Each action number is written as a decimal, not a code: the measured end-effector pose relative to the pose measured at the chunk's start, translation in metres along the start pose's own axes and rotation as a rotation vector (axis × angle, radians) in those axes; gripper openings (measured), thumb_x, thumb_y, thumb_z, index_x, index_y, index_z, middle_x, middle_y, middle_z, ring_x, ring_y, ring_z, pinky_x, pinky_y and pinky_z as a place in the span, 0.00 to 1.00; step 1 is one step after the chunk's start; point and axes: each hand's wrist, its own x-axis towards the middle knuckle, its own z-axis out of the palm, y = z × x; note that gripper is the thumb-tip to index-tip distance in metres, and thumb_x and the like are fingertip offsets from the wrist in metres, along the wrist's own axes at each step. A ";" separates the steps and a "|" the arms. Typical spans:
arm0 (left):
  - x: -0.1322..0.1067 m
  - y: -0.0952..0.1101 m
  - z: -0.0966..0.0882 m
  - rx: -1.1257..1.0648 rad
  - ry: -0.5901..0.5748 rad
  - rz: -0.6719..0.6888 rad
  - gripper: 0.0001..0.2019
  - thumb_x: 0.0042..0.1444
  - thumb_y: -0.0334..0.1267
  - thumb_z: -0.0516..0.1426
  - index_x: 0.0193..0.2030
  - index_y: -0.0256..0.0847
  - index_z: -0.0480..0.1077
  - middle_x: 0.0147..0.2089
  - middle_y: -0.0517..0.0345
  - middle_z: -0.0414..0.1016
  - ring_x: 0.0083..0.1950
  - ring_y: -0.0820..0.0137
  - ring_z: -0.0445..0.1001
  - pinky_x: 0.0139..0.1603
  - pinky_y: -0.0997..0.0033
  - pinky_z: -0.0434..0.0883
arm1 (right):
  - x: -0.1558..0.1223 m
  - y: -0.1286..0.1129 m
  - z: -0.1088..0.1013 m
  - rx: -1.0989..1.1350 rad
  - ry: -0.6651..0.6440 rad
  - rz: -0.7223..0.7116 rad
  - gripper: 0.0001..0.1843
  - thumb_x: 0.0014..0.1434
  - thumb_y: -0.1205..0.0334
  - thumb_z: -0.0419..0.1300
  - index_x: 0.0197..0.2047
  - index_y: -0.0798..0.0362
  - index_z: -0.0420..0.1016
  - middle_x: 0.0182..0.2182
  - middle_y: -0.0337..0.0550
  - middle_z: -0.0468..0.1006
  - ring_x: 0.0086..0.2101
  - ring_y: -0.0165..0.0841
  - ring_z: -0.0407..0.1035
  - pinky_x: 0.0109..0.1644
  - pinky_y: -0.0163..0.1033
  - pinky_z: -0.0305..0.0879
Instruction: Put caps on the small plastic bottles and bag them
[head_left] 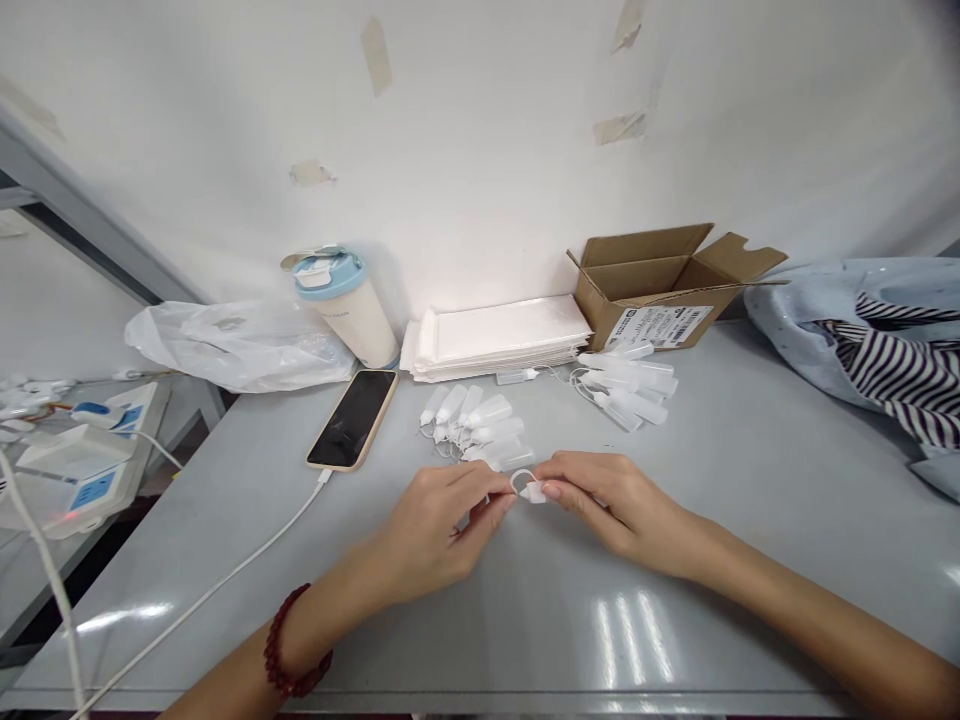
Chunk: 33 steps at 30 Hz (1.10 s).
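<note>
My forearms angled in from the lower corners, hands nearly meeting nr the mid of the grey desk (pixel 720 460). L hand (pixel 442 525), w/ a red bracelet (pixel 281 645) on the wrist, had thumb & fingertips pinched tog. at a thin white cord (pixel 524 472). R hand (pixel 619 500) pinched a small white bottle (pixel 534 492) btwn thumb & fingers, tip toward my L, cord arching over the gap; the rest was hidden by my fingers. More bottles lay in a L pile (pixel 484 420) just beyond my hands & a R pile (pixel 634 385) by an open box (pixel 660 285). White packs (pixel 502 330) sat stacked at the back; cup (pixel 349 310), bag (pixel 240 345) & plugged-in phone (pixel 352 420) to the L, cloth (pixel 877 350) far R. Wall (pixel 480 150) behind: white, w/ tape bits.
</note>
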 end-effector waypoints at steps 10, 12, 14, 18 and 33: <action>0.001 0.001 -0.004 -0.027 -0.020 -0.038 0.07 0.61 0.31 0.51 0.36 0.37 0.69 0.27 0.61 0.69 0.26 0.76 0.64 0.28 0.77 0.62 | 0.003 -0.002 -0.004 -0.027 0.017 -0.015 0.13 0.66 0.64 0.46 0.41 0.56 0.71 0.29 0.40 0.74 0.28 0.26 0.67 0.34 0.30 0.60; 0.002 -0.001 -0.006 -0.032 -0.010 -0.046 0.06 0.60 0.30 0.51 0.36 0.37 0.69 0.27 0.61 0.70 0.27 0.76 0.65 0.29 0.77 0.63 | 0.003 0.000 -0.005 -0.024 0.035 -0.005 0.13 0.66 0.64 0.46 0.41 0.57 0.71 0.29 0.40 0.74 0.28 0.26 0.66 0.33 0.31 0.60; 0.002 -0.002 -0.008 -0.025 0.003 -0.063 0.06 0.60 0.29 0.51 0.35 0.37 0.69 0.27 0.61 0.70 0.27 0.76 0.66 0.30 0.76 0.63 | 0.002 0.002 -0.006 -0.021 0.050 0.015 0.14 0.66 0.63 0.46 0.40 0.57 0.71 0.29 0.40 0.73 0.27 0.26 0.65 0.33 0.31 0.60; 0.002 -0.002 -0.008 -0.026 0.002 -0.088 0.05 0.59 0.30 0.53 0.39 0.36 0.69 0.28 0.60 0.71 0.27 0.75 0.67 0.30 0.76 0.64 | 0.000 0.004 -0.004 -0.008 0.043 0.026 0.13 0.66 0.63 0.47 0.40 0.56 0.71 0.30 0.40 0.74 0.27 0.26 0.65 0.33 0.31 0.60; 0.000 0.000 -0.002 -0.020 -0.028 0.009 0.07 0.60 0.30 0.51 0.37 0.36 0.70 0.26 0.60 0.69 0.26 0.75 0.64 0.28 0.76 0.62 | 0.000 -0.001 -0.002 -0.001 -0.019 -0.009 0.13 0.66 0.64 0.46 0.40 0.54 0.71 0.30 0.41 0.75 0.28 0.27 0.67 0.34 0.31 0.61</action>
